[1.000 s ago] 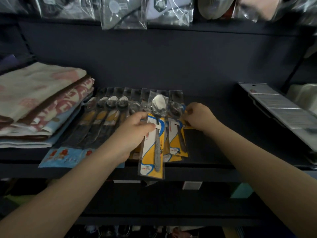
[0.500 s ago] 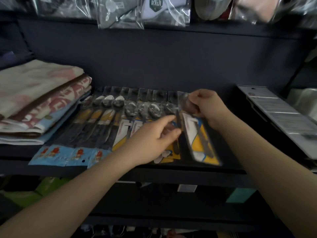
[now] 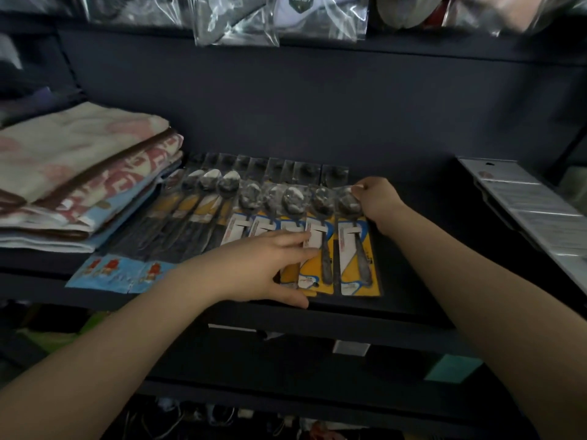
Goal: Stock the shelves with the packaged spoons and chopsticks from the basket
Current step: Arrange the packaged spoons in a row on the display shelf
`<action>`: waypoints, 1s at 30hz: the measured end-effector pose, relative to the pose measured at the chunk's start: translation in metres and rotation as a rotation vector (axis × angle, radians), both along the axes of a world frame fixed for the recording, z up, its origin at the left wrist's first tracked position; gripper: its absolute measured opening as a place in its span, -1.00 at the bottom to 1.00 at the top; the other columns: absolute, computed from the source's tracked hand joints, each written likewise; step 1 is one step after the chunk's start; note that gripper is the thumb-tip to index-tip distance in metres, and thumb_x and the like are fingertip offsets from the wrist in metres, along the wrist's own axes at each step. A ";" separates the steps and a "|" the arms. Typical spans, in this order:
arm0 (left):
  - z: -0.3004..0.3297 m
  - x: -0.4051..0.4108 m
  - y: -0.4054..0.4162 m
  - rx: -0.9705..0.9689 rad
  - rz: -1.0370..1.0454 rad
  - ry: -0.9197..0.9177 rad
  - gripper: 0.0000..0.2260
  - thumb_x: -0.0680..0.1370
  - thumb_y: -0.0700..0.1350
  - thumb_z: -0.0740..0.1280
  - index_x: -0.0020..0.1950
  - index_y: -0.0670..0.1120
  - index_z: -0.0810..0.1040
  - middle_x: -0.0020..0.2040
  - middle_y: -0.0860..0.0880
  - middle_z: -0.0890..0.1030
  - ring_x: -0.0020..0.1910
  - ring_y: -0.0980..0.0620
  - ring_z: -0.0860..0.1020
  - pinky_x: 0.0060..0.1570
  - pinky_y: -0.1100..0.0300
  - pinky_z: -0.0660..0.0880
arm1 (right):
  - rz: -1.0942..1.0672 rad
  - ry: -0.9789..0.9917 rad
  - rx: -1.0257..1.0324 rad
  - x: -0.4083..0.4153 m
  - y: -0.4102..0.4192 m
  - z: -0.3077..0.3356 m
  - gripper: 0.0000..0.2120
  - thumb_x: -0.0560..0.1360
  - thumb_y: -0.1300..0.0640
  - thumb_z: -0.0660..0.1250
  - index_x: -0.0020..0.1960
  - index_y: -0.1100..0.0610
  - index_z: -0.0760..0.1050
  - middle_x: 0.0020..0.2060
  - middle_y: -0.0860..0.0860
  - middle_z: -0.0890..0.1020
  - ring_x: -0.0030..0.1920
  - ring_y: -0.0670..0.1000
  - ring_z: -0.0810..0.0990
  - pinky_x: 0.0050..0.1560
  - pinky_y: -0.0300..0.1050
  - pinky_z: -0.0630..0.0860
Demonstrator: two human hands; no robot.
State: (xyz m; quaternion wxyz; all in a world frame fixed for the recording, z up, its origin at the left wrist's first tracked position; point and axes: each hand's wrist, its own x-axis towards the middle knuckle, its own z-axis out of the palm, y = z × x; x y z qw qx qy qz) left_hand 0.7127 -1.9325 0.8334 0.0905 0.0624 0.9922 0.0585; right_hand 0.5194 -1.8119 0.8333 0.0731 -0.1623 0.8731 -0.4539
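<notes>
Laying the rightmost spoon pack (image 3: 357, 249) into line, the right hand (image 3: 378, 201) pinches its far top corner while the left hand (image 3: 270, 265) rests on the packs (image 3: 286, 230) just left of it, fingers nearly straight, gripping nothing. A row of spoon packs already covers the shelf (image 3: 413, 281), right of the folded towels (image 3: 79, 173). No basket or chopsticks show, so what remains to stock cannot be judged.
</notes>
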 end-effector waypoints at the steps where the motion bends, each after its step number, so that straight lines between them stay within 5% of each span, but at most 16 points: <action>1: 0.001 0.000 -0.002 0.002 -0.007 -0.009 -0.31 0.44 0.27 0.24 0.49 0.19 0.02 0.52 0.23 -0.13 0.50 0.18 -0.01 0.41 0.24 0.09 | -0.009 -0.019 -0.030 -0.001 0.000 -0.001 -0.73 0.59 0.19 0.14 0.13 0.32 0.52 -0.02 0.27 0.59 -0.10 0.14 0.55 -0.14 -0.02 0.49; 6: 0.004 0.004 -0.010 0.016 0.018 -0.030 -0.24 0.44 0.27 0.24 0.51 0.14 -0.09 0.36 0.35 -0.29 0.49 0.22 0.01 0.40 0.30 0.10 | -0.037 -0.009 -0.073 -0.001 -0.003 -0.008 -0.76 0.59 0.21 0.16 0.11 0.30 0.53 0.08 0.29 0.60 -0.09 0.10 0.51 0.01 0.07 0.51; 11: 0.001 0.008 -0.018 -0.013 0.019 0.070 -0.26 0.44 0.28 0.21 0.51 0.01 0.04 0.54 0.11 0.01 0.50 0.15 0.00 0.44 0.29 -0.03 | 0.004 0.138 0.101 -0.003 -0.007 -0.010 -0.75 0.59 0.19 0.14 0.22 0.23 0.44 0.10 0.22 0.56 -0.06 0.11 0.51 -0.12 -0.04 0.46; 18: -0.006 0.016 -0.027 -0.037 0.001 0.136 -0.19 0.27 0.43 -0.15 0.50 0.17 -0.03 0.52 0.13 0.09 0.49 0.15 0.06 0.46 0.14 0.17 | 0.219 0.429 0.418 0.001 -0.015 -0.006 -0.60 0.56 0.07 0.19 0.38 0.12 0.35 0.31 0.19 0.42 0.31 0.24 0.37 0.31 0.07 0.34; 21: -0.007 0.015 -0.024 -0.042 -0.003 0.158 -0.26 0.37 0.40 -0.04 0.50 0.17 -0.05 0.51 0.12 0.13 0.47 0.13 0.09 0.43 0.14 0.22 | 0.270 0.373 0.381 0.005 -0.023 -0.006 -0.66 0.57 0.03 0.18 0.29 0.12 0.44 0.22 0.16 0.53 0.24 0.22 0.45 0.26 0.13 0.41; 25: -0.008 0.014 -0.019 -0.092 -0.006 0.157 -0.34 0.46 0.34 0.07 0.50 0.16 -0.01 0.47 0.08 0.14 0.44 0.09 0.12 0.39 0.16 0.25 | 0.218 0.302 0.252 0.008 -0.034 -0.011 -0.76 0.57 0.10 0.20 0.15 0.18 0.51 0.09 0.15 0.61 0.14 0.17 0.53 0.08 -0.05 0.47; 30: -0.008 0.013 -0.021 -0.123 -0.028 0.136 -0.40 0.48 0.31 0.05 0.49 0.20 0.01 0.48 0.02 0.12 0.46 0.03 0.08 0.41 0.10 0.23 | 0.204 0.209 0.117 0.008 -0.037 -0.010 -0.81 0.58 0.18 0.19 0.12 0.18 0.52 0.06 0.12 0.58 0.09 0.11 0.54 0.01 -0.09 0.43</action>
